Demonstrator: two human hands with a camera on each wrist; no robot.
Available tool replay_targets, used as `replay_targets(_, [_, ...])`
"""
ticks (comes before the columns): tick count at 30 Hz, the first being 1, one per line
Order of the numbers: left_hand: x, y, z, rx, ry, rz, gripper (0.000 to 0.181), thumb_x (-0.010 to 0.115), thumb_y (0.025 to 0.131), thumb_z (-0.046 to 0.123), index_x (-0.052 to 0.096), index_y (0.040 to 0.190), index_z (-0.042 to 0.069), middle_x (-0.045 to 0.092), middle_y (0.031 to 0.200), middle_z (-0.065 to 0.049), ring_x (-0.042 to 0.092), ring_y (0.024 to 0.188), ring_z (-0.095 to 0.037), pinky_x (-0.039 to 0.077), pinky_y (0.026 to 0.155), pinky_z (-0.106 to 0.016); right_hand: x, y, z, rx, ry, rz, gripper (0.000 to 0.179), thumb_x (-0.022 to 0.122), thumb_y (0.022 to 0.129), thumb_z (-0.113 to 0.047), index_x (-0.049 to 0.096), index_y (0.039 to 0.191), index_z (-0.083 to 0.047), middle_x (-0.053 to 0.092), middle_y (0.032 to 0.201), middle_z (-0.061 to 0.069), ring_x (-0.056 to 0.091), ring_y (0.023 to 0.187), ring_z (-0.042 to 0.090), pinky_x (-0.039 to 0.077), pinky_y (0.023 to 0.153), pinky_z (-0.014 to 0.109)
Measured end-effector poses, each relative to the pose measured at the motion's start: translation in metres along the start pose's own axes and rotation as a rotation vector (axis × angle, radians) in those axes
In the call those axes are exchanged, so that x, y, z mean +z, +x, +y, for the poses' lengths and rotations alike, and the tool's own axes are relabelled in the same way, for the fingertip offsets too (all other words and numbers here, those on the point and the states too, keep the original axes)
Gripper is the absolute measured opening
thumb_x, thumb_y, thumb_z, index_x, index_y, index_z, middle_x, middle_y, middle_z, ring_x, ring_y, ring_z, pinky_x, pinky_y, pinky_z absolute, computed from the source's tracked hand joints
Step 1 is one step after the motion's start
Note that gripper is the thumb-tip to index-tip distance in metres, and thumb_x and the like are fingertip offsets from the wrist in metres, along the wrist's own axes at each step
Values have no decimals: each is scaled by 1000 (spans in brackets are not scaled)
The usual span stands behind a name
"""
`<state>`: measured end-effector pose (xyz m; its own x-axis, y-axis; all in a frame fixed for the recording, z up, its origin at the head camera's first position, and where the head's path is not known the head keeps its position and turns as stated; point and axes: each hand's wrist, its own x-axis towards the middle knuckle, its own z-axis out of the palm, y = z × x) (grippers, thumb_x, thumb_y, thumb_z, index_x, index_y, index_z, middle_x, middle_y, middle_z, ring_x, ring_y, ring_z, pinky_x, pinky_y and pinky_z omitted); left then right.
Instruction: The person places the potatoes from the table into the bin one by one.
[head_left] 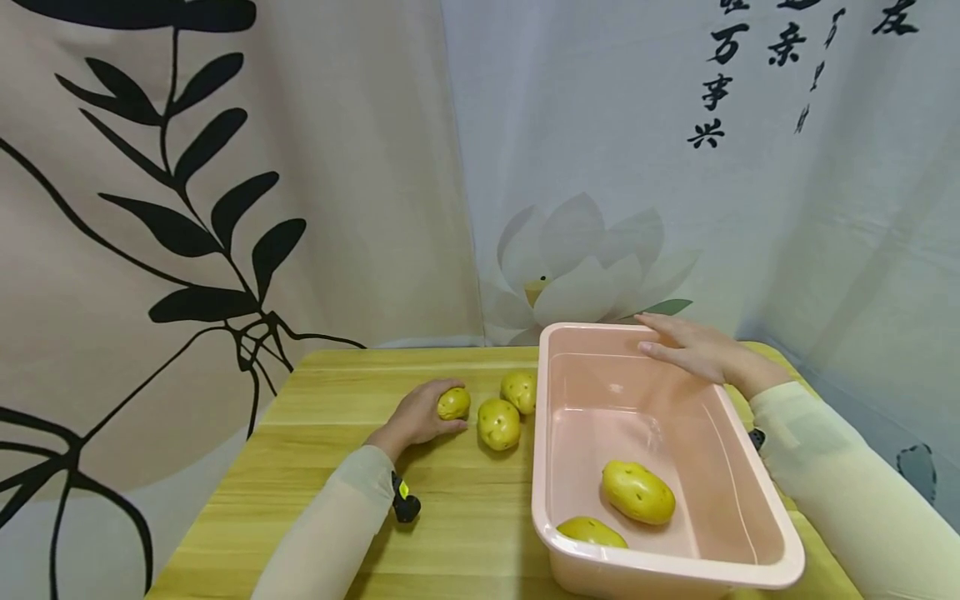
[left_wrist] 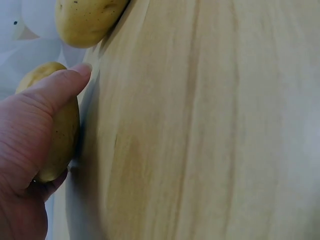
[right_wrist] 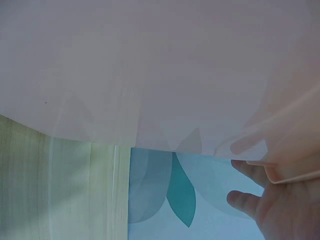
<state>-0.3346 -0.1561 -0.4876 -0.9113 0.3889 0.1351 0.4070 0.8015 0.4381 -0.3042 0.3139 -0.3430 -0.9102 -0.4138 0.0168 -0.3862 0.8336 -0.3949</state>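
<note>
On the left part of the wooden table, my left hand (head_left: 422,414) grips a yellow potato (head_left: 453,403). In the left wrist view, the thumb lies across this potato (left_wrist: 64,135), with fingertips below it. Two more potatoes (head_left: 498,424) (head_left: 519,391) lie close together just right of that hand. A deep pink plastic basin (head_left: 542,450) stands to their right. Inside it rest two potatoes (head_left: 638,492) (head_left: 591,532), the nearer one partly hidden by the front rim. My right hand (head_left: 701,354) rests on the basin's far right corner, fingers extended over the rim.
The wooden table (head_left: 330,483) ends at a back edge against a printed curtain (head_left: 375,167) with dark leaves, a lotus and characters. The basin's raised walls stand between the loose potatoes and my right arm. A black wrist device (head_left: 406,502) sits on the left wrist.
</note>
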Motion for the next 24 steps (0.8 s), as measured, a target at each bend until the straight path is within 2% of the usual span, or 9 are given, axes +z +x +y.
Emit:
replay_targets(14, [2,-13,0,9,-31,62,65,83,74,34,56,132,21,58,128,-2,55,113,-22,45,94,-44,1,1,1,15,3,-4,76,42,95,-61,24,153,-16,27,155,15,25,138,43,21,105,67])
replay_targets(24, [1,-25,2,8,-49,60,66,83,75,35,55,133,23,56,132,-3,53,118,-25,44,96,-45,1,0,0,22,5,-8,76,41,95,-61,24,154,-17,27,155,16,25,138,45,21,104,69])
